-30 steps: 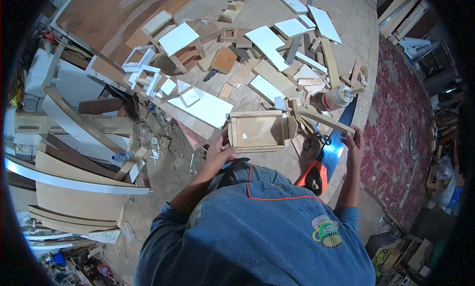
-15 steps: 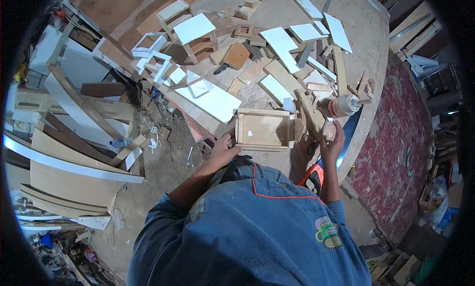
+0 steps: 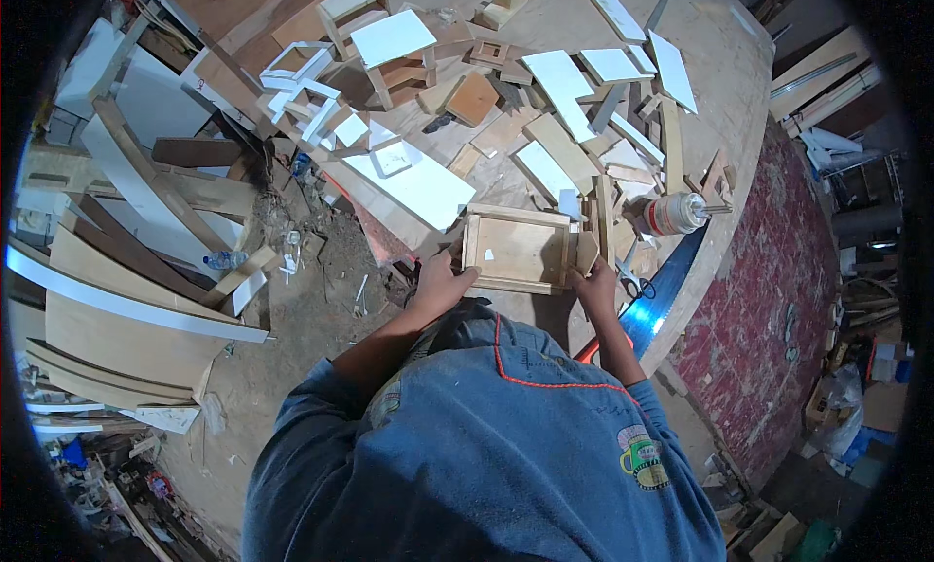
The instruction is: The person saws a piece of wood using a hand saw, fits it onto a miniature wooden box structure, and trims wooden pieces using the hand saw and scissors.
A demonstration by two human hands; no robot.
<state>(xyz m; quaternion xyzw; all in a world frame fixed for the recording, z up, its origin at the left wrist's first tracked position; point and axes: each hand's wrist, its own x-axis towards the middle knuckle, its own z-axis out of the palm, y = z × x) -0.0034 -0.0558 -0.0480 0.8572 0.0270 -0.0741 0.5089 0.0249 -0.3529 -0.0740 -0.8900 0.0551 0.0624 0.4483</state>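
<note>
While both hands grip it, one shallow rectangular pale-wood tray lies flat on the plywood bench w/ raised rim – left hand fingers curled on near-left corner, right hand clasping right edge. Far side: approx. six white flat panels; one glue bottle right.

Left hand: fingertips are hidden where they curl at the left end of the wooden tray; whether the tray is gripped or only touched cannot be told.
Right hand: its palm side is turned away; a small wooden piece is partly covered by the fingers.
Forearms: the upper parts are hidden by the blue shirt.
Scissors: too small to be made out clearly.
Saw blade: its near end is hidden behind the right arm.
Bottle: the label is too small to be made out.
</note>
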